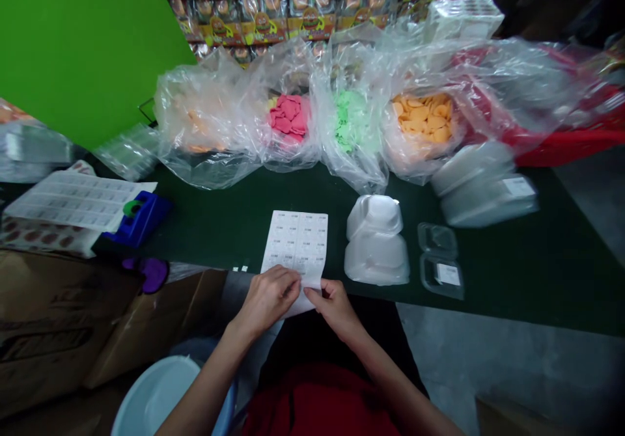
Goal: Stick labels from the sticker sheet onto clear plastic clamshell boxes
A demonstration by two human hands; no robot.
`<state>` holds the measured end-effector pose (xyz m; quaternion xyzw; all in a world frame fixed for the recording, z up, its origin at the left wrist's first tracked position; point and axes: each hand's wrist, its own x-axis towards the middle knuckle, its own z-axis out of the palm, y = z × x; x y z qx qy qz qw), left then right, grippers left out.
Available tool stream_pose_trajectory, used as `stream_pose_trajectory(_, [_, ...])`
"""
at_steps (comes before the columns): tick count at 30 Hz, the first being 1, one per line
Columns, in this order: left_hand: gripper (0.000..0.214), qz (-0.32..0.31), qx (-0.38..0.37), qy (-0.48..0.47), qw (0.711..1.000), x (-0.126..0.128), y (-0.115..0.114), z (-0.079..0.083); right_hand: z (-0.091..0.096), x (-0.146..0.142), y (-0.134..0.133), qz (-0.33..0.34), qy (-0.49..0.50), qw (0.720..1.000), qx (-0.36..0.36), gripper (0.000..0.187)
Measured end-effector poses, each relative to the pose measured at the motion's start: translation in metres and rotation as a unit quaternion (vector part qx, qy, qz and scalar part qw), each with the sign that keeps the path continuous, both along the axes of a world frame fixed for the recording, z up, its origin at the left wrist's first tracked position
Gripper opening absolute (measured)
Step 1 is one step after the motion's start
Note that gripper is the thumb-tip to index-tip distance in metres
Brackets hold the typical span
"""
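Note:
A white sheet of small printed labels (297, 244) lies on the dark green table (512, 267), its near end hanging over the front edge. My left hand (267, 300) is closed, its fingertips pinching the sheet's near end. My right hand (332, 304) is closed too and pinches the same end from the right side. Both hands meet at the sheet's bottom edge. A stack of white plastic shells (375, 241) stands just right of the sheet, and an open clear clamshell case (441, 258) with a label on it lies further right.
Clear bags at the back hold pale orange (198, 123), pink (288, 117), green (352, 118) and orange (426, 118) pieces. Stacked clear trays (483, 185) lie right, white moulded trays (73, 202) and a blue holder (141, 218) left. Cardboard boxes (53, 332) and a pale basin (156, 397) sit below.

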<state>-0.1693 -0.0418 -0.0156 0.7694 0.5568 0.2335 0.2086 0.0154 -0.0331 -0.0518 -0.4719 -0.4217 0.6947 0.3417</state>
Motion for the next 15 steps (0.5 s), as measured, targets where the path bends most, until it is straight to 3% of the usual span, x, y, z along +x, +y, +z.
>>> stream_pose_trajectory(4, [0.018,0.071,-0.019,-0.047,0.996,0.000,0.007,-0.002,0.003,0.001,0.004,-0.005,0.008,1.000,-0.008,0.023])
stream_pose_trajectory(10, [0.017,0.011,-0.003,-0.015,1.000,0.002,0.004,0.003,0.005,0.002,0.007,0.009,0.019,1.000,0.018,0.023])
stream_pose_trajectory(13, [0.017,0.065,-0.005,-0.052,0.997,0.006,0.006,-0.004,0.005,0.001,0.007,0.002,0.001,1.000,-0.004,0.025])
stream_pose_trajectory(15, [0.016,0.146,-0.032,-0.109,0.983,0.006,0.010,-0.011,0.003,-0.001,0.009,-0.006,-0.005,1.000,-0.027,0.027])
